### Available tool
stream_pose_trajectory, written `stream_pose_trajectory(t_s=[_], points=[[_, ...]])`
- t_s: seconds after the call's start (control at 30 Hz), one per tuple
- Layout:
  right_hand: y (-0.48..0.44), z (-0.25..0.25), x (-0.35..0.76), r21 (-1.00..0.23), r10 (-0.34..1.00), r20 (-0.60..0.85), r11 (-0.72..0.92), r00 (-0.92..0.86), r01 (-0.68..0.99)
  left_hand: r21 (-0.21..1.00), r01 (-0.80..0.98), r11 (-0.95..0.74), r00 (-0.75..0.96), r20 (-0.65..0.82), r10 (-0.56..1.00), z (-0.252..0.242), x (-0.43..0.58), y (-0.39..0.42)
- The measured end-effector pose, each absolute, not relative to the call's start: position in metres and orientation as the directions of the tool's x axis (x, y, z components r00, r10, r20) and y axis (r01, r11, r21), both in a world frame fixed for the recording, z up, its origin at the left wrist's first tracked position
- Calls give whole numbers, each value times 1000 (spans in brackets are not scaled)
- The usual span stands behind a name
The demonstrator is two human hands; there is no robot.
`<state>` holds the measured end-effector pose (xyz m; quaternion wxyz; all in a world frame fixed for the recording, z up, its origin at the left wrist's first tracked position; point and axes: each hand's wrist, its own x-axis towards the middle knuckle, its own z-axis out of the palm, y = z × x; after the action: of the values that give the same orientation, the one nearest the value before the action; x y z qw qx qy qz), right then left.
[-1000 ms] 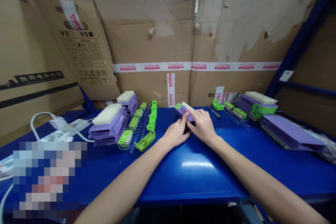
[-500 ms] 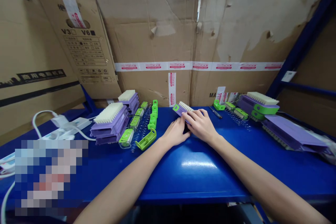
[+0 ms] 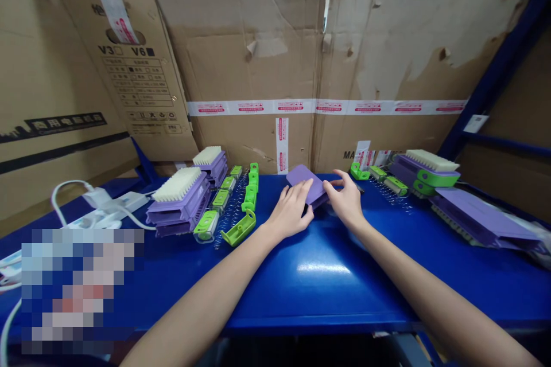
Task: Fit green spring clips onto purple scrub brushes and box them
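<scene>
A purple brush (image 3: pixel 302 175) is tilted over the middle of the blue table, its smooth flat face up and its bristles out of sight. My left hand (image 3: pixel 289 210) grips it from the left, fingers lying across the face and thumb at the near edge. At its right end, my right hand (image 3: pixel 345 198) is closed on the edge, with the other fingers raised. Left of my hands stands a row of bright green brackets (image 3: pixel 251 198), the nearest green bracket (image 3: pixel 239 230) lying tilted. Beside them are coiled springs (image 3: pixel 232 206) and green blocks in clear cases (image 3: pixel 207 225).
Stacked purple brush bodies with cream bristles (image 3: pixel 177 184) stand at left, near a white power strip (image 3: pixel 114 212) with cables. More brushes (image 3: pixel 433 161) and a purple shell (image 3: pixel 486 215) lie at right. Cardboard walls (image 3: pixel 253 69) close off the back. A pixelated patch covers the lower left.
The brush has been turned over: its bristles faced up before, and its smooth purple face shows now. My right hand has shifted right, from over the brush to its right end.
</scene>
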<state>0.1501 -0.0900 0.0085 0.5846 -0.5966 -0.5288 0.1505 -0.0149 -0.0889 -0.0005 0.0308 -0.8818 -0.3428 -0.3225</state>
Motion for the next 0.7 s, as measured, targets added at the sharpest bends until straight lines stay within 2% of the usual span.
stream_pose_trajectory(t_s=[0.07,0.13,0.27,0.4,0.53,0.7], points=[[-87,6,150,-886,854,358,183,378,426,149,650,-746,545,592,593,1,-15,-88],[-84,2,150,-866,877,346,162,333,473,128,676,-726,538,588,604,2,-16,-86],[-80,1,158,-644,800,543,204,253,737,97,698,-709,537,583,609,2,-20,-84],[-76,2,181,-432,728,643,86,239,898,80,722,-687,528,577,623,0,-18,-86],[-70,2,208,-303,680,683,-69,267,951,75,730,-680,544,538,644,-2,-15,-90],[-67,4,236,-287,645,644,-295,412,911,87,754,-651,540,481,691,-3,-14,-94]])
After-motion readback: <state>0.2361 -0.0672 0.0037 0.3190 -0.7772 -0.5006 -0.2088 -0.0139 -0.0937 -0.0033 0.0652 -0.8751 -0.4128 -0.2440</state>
